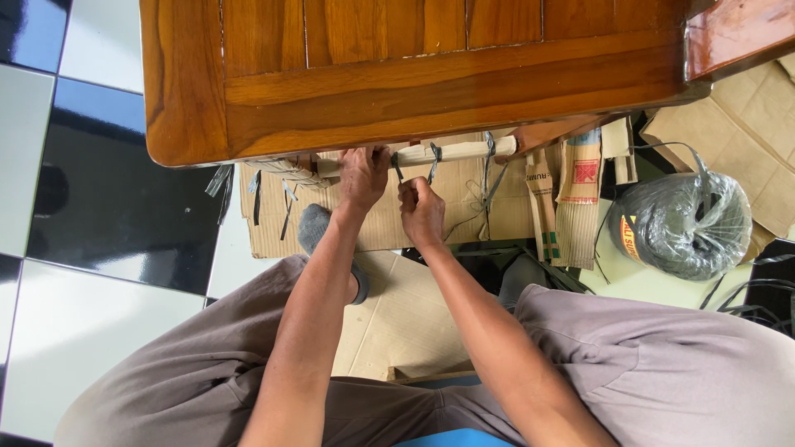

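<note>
Your left hand [363,175] clamps around the cardboard-wrapped rail [439,153] under the near edge of the wooden table [397,74]. Your right hand [421,209], just near of it, pinches a grey strap [396,170], probably mid-knot, though the fingers hide it. Ease the pull and the strap could slip, loosening the wrap. The twine roll [683,225] sits well right on the floor.

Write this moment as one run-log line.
left hand: grips cardboard-wrapped table rail | right hand: pinches grey strap on rail | nearby: twine spool, cardboard sheets
</note>
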